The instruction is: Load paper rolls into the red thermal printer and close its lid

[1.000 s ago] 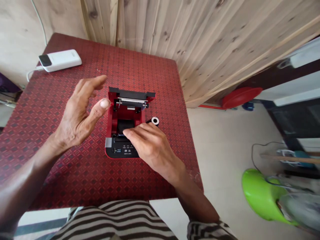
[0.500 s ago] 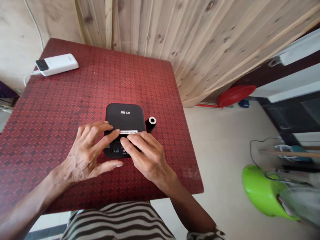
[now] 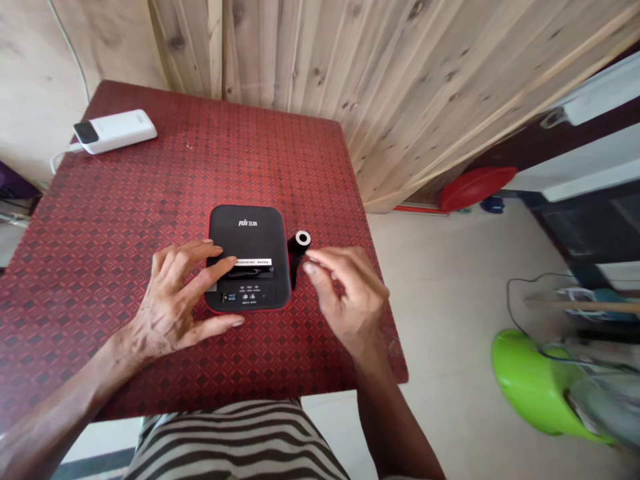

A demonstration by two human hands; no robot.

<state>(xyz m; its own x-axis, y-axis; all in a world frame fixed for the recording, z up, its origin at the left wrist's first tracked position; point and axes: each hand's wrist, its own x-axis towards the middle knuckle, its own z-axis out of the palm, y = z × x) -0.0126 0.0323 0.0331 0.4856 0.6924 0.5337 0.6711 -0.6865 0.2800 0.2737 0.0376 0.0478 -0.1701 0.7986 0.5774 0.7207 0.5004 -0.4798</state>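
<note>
Off the device's slot comes the right hand (image 3: 356,297), now out beside the black roll (image 3: 298,247), thumb and fingertips drawn close together; whether they pinch anything, I can't tell. And the left hand (image 3: 170,317) is spread wide, fingers on the device (image 3: 247,241), lying flat mid-desk (image 3: 250,153). What a look: matte black top, rounded corners, red trim, white lettering at the far end, a white printed label (image 3: 255,262) above a dark slot, small pale icons nearest the wearer!
</note>
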